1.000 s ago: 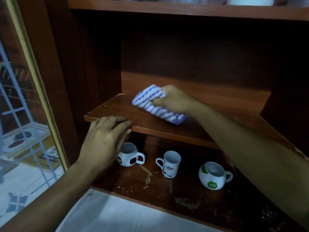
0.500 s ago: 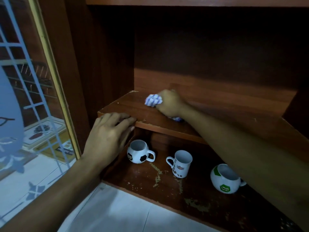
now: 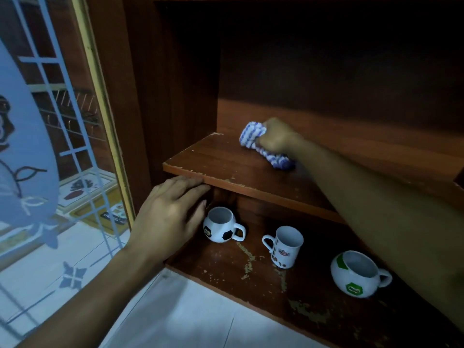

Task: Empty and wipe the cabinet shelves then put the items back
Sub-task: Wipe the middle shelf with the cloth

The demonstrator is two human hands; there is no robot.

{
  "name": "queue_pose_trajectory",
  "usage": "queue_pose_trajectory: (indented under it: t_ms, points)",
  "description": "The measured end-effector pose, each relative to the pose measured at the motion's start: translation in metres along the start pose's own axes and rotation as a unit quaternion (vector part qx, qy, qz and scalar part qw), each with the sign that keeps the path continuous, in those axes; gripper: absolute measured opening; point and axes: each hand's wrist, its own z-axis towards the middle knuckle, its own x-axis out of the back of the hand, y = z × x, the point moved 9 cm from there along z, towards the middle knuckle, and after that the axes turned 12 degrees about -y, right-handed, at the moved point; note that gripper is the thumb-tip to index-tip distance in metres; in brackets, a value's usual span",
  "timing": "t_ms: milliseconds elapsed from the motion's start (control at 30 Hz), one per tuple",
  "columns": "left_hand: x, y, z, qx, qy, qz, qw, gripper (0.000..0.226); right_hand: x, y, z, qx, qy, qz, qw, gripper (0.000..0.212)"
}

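Blue-and-white striped cloth (image 3: 251,135). Reddish-brown woodgrain shelf (image 3: 221,162). White mugs: black-patched football mug (image 3: 221,229), brown-dotted mug (image 3: 286,249) at its 4 o'clock, green-patched mug (image 3: 356,277).

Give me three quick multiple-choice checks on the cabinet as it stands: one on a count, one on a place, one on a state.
1. How many white ceramic mugs stand on the scuffed bottom shelf?
A) two
B) three
C) four

2. Where is the blue-and-white striped cloth?
A) on the brown wooden middle shelf
B) on the bottom shelf
C) on the floor tiles

3. What is the right hand doing?
A) lying open and flat
B) gripping the cloth
C) holding a mug

Answers:
1 B: three mugs stand upright, spaced along that shelf.
2 A: the cloth is bunched against the middle shelf's top, towards its back left.
3 B: the hand's fingers curl round the cloth.
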Motion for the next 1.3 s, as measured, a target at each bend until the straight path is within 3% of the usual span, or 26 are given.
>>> queue_pose_trajectory:
  t_ms: [167,300,367,400,500,600,667,767,900,933,1000,1100,1200,1300]
  points:
    - [0.004,0.003,0.001,-0.003,0.013,-0.005,1.000,0.034,-0.041,-0.058,-0.023,0.145,-0.038,-0.048,0.988,0.017]
    - [0.005,0.003,0.003,-0.002,0.026,0.001,1.000,0.033,-0.047,-0.096,-0.047,0.219,-0.113,0.031,0.969,0.012]
    - [0.003,0.002,0.004,-0.003,0.023,0.000,1.000,0.034,-0.021,-0.102,-0.043,0.240,-0.059,0.010,0.969,0.006]
    - [0.002,0.001,0.004,-0.003,0.023,-0.005,1.000,0.034,-0.006,-0.101,-0.038,0.234,-0.014,-0.024,0.972,0.015]
    - [0.000,0.003,0.004,-0.002,0.017,-0.017,1.000,0.034,0.014,-0.080,-0.010,0.145,0.047,-0.132,0.979,0.021]
    - [0.000,0.004,0.003,-0.002,0.008,-0.016,1.000,0.036,-0.012,-0.052,0.018,0.069,-0.002,-0.179,0.982,0.021]
    - [0.000,0.003,0.003,-0.003,0.003,-0.012,1.000,0.038,-0.030,-0.052,0.023,0.067,-0.018,-0.167,0.984,0.020]
    - [0.000,0.002,0.004,-0.006,0.003,-0.004,1.000,0.037,-0.049,-0.083,0.015,0.146,-0.031,-0.153,0.977,0.023]
    - [0.000,0.002,0.005,-0.005,0.011,-0.008,1.000,0.036,-0.068,-0.125,-0.022,0.282,-0.187,-0.021,0.941,0.008]
    - [0.000,0.002,0.006,-0.005,0.012,-0.008,1.000,0.036,-0.061,-0.128,-0.023,0.292,-0.184,-0.003,0.939,0.010]
    - [-0.001,0.002,0.006,-0.008,0.012,-0.010,1.000,0.036,-0.032,-0.122,-0.008,0.282,-0.101,-0.008,0.954,0.010]
    - [-0.001,0.000,0.006,-0.008,0.003,-0.008,1.000,0.037,-0.008,-0.089,0.030,0.173,-0.004,-0.106,0.979,0.021]
    - [-0.001,0.000,0.006,-0.006,0.001,-0.010,1.000,0.037,-0.020,-0.054,0.058,0.067,-0.033,-0.134,0.988,0.015]
    - [-0.003,0.000,0.006,-0.003,-0.003,-0.011,1.000,0.037,-0.037,-0.056,0.061,0.063,-0.065,-0.101,0.991,0.015]
